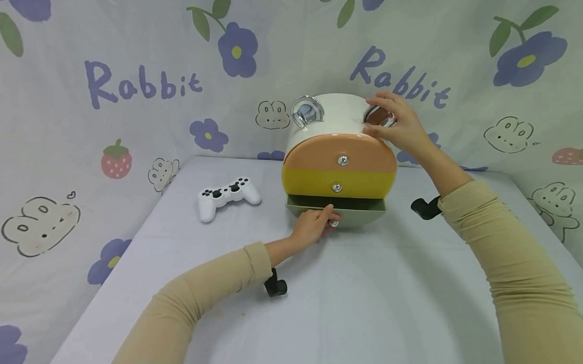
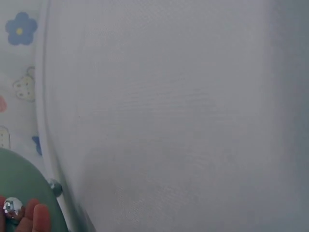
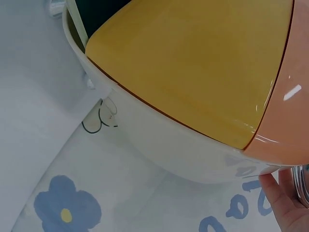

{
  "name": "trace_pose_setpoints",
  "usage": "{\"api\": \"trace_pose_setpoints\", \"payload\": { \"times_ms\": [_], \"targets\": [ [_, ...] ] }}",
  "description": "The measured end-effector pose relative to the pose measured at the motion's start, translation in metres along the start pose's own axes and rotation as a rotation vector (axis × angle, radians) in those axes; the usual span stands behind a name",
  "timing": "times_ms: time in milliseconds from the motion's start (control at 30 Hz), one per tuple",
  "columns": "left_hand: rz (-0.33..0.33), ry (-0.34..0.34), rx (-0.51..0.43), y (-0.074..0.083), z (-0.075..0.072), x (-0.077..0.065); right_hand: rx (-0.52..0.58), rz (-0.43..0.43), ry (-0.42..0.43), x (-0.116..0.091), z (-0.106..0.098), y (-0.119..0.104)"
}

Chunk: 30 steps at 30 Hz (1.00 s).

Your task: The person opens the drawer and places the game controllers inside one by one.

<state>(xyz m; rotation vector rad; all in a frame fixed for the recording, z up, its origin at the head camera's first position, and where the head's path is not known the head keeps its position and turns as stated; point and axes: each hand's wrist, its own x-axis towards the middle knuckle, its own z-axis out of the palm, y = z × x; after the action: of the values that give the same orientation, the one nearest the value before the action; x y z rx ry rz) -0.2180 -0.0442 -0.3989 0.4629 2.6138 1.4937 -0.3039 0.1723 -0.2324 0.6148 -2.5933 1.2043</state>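
Observation:
A small rounded drawer cabinet with a white shell stands at the back of the table. Its bottom green drawer is pulled partway out. My left hand holds that drawer's silver knob, which shows between the fingers in the left wrist view. Up top, my right hand grips the chrome-rimmed right ear, thumb and fingers on either side. Above the green drawer, the yellow drawer and orange drawer sit flush in the cabinet. What shows of the green drawer's inside is dark.
A white game controller lies on the table to the left of the cabinet. The cabinet's left ear is free of either hand. Behind everything hangs a printed cloth. Black wrist-camera parts jut out under the left sleeve.

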Motion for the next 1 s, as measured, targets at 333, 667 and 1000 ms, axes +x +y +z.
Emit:
{"api": "trace_pose_setpoints", "payload": {
  "times_ms": [333, 667, 1000],
  "targets": [
    [0.026, -0.03, -0.002, 0.002, 0.0, -0.01, 0.005, -0.007, -0.002, 0.001, 0.0, 0.0],
    [0.011, -0.06, 0.007, 0.002, 0.0, -0.018, 0.011, -0.009, -0.005, 0.0, 0.0, 0.0],
    [0.011, -0.081, -0.023, 0.003, 0.002, -0.028, 0.012, -0.003, -0.008, 0.0, -0.001, -0.002]
  ]
}}
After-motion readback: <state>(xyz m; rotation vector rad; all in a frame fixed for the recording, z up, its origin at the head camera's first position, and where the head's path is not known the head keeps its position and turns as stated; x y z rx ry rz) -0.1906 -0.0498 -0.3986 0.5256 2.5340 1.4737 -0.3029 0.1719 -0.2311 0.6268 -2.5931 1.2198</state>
